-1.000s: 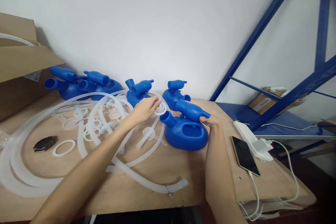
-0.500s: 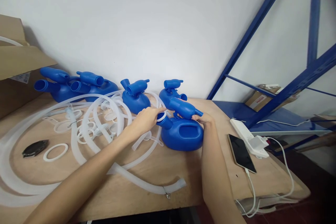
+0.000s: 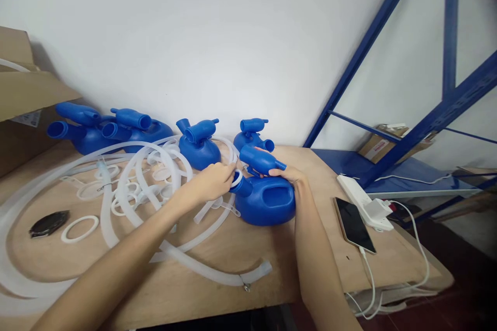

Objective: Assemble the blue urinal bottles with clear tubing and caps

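Pinching at the rim, the left hand (image 3: pixel 219 180) is keeping its fingertips together on a white ring (image 3: pixel 238 179) at the middle of the frame, while the right hand (image 3: pixel 292 176) is clamping the narrow end of a blue jug's upper part (image 3: pixel 260 160), bracing the blue jug (image 3: pixel 266 212) upright on the wooden table (image 3: pixel 233 302), just right of centre. That ring is sitting at the mouth of the jug's neck (image 3: pixel 244 187), touching it; fingers are hiding part of the rim, so from where I'm standing I cannot tell whether it is seated all the way round. I'd judge this piece to be partway done. Four more jugs (image 3: pixel 200 154) are standing along the wall, two at the left, one near the centre and one behind the held one; their open mouths are showing blue rims with no white ring visible, so they seem to be waiting untouched. Another, larger ring (image 3: pixel 79 229) is lying at the lower left, and translucent tubes (image 3: pixel 209 265) are looping loosely across the left half, none visibly joined to a jug.
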### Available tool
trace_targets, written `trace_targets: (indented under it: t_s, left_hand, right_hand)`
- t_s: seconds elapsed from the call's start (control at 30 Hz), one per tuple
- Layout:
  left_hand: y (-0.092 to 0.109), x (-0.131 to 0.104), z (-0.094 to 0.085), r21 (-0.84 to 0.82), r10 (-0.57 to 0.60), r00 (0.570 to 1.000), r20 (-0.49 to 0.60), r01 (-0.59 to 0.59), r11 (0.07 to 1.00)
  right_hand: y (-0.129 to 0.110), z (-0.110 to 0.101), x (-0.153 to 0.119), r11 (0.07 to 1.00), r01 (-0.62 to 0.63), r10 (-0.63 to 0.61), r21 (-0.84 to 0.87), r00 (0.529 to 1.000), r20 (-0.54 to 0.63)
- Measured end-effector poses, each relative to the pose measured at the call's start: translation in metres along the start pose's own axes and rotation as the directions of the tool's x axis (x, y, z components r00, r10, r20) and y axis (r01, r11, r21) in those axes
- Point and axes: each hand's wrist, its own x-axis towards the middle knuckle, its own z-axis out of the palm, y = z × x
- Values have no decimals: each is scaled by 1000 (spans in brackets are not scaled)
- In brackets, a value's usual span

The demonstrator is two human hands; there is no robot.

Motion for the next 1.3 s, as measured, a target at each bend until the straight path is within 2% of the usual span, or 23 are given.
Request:
trace_targets:
  t_s: [0.13,0.23,0.33,0.4,0.53,0.63,0.73,0.93,1.1,1.2,1.3]
  left_hand:
    - [-3,-7,-13,-5,61,997,43,-61,998]
    - [3,-8,-11,-91,22,1000,5,-21,996]
    - [17,-6,2,-228,-44,997,-61,29,973]
    - [26,-5,16,-308,-81,985,-149,32,951]
    - [35,-2,46,-405,-121,933,-340,-30,914]
    - [31,0,62,-405,-50,877,-478,-170,898]
    - [23,0,68,-372,71,820,-568,-333,866]
    - [9,2,68,-285,248,754,-608,-498,819]
    - [-3,10,72,-159,428,646,-632,-648,745]
    - [-5,12,74,-146,431,633,-643,-655,742]
    - [-2,11,75,-168,378,667,-642,-603,780]
  right_hand:
    - [0,2,-2,999,8,-6,50,1000,-28]
    - [-2,6,-5,997,14,-12,77,1000,-21]
    - [-3,9,-8,999,5,-3,45,999,-47]
    - [-1,8,-8,999,12,-9,46,999,-44]
    - [5,3,-4,998,28,-26,60,999,-37]
    - [7,-1,1,999,22,-21,40,999,-32]
    - [4,-2,4,998,53,-53,-18,998,-20]
    - [-4,6,6,992,46,-51,-121,998,-40]
    - [-2,6,7,994,29,-34,-102,998,-47]
    - [2,2,8,995,12,-16,-97,999,-34]
    - [4,-2,7,994,22,-24,-103,999,-22]
